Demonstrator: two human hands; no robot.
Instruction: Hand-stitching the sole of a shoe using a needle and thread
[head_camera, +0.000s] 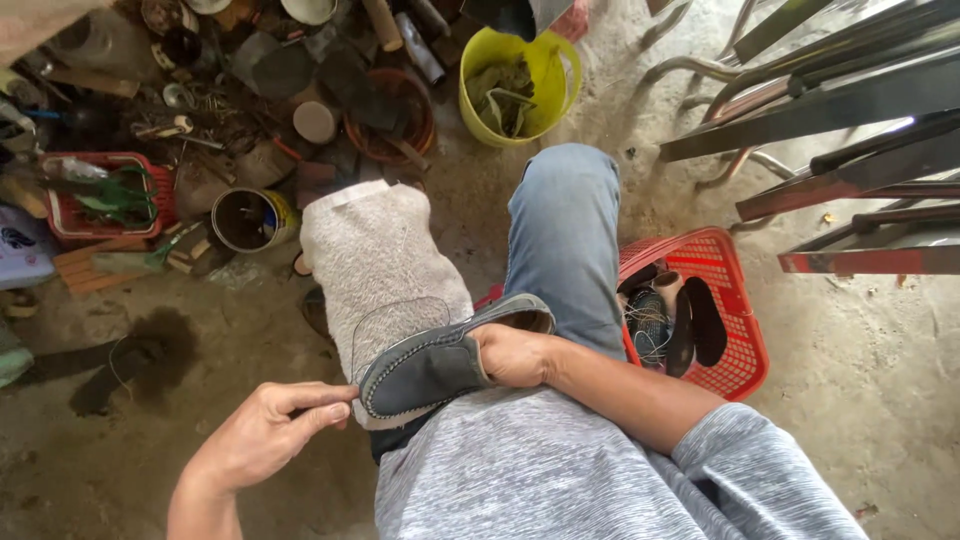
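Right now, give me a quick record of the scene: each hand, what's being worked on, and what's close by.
left hand: fingertips at the toe of the shoe, pinching a thin thread
right hand: gripping the shoe at its opening
shoe: dark grey slip-on with pale stitching, lying on a cloth
cloth: beige, draped over the left knee
red basket: by the right leg, holds tools
yellow bucket: ahead on the floor

dirt floor (880, 400) bears red basket (745, 345), yellow bucket (560, 95), tin can (250, 220).
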